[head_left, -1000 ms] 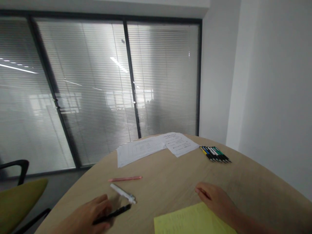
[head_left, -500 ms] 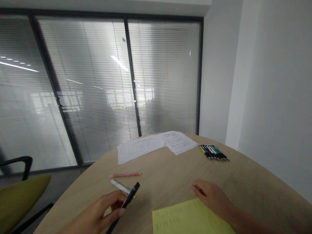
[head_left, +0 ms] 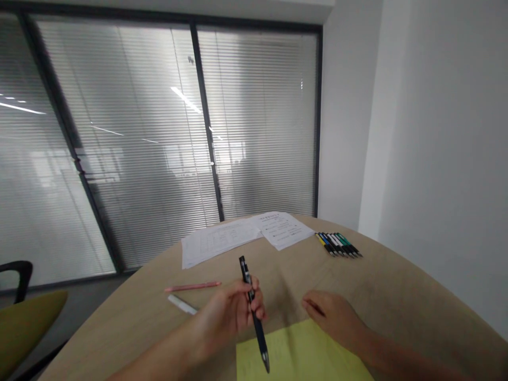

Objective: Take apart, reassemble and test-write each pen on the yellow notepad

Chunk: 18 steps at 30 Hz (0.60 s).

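A black pen (head_left: pixel 257 325) is gripped in the fingers of my left hand (head_left: pixel 228 312), its metal tip pointing down toward me over the edge of a yellow sheet of paper (head_left: pixel 301 352). My right hand (head_left: pixel 333 315) rests at the sheet's upper right, fingers curled together; whether anything is inside them is hidden. A white pen (head_left: pixel 181 303) lies on the table beside my left wrist, partly covered by it. Just beyond is a pinkish-red pencil-like stick (head_left: pixel 192 287). Faint writing marks the yellow paper.
Several pens with yellow, blue, white and green parts (head_left: pixel 338 245) lie in a row at the right of the round wooden table (head_left: pixel 397 296). White printed sheets (head_left: pixel 222 241) lie at its far edge. A chair (head_left: pixel 27 323) stands at the left, before a glass partition with blinds.
My left hand has moved right with the black pen and turned it, so the tip now points down over the yellow paper. The right hand stays at the sheet. The view has shifted slightly.
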Tool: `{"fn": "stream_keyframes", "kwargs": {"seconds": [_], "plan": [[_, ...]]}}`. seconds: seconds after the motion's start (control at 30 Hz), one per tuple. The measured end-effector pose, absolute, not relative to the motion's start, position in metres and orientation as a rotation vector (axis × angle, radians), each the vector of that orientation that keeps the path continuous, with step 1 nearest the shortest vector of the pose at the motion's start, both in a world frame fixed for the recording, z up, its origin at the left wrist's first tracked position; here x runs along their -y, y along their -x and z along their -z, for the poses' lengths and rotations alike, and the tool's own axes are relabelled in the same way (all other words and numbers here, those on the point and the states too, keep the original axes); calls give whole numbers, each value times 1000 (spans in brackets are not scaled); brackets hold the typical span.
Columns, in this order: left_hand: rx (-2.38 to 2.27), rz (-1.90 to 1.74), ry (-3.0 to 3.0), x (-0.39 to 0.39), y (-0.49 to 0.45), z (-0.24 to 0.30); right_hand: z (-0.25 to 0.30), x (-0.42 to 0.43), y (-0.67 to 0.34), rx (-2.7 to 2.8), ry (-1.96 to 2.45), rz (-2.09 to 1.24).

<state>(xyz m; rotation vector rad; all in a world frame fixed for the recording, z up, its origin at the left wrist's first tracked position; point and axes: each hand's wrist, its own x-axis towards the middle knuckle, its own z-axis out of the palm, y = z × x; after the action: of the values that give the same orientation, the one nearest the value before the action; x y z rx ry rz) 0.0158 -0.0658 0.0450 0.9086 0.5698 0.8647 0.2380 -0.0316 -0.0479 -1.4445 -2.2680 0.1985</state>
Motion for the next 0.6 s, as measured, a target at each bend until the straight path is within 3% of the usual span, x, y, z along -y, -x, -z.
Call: {"fn": "stream_keyframes", "kwargs": {"seconds": [0.6], "plan": [[-546,-871,-782,14,-9,-49,43,36,-240,2292,1424,-209]]}}
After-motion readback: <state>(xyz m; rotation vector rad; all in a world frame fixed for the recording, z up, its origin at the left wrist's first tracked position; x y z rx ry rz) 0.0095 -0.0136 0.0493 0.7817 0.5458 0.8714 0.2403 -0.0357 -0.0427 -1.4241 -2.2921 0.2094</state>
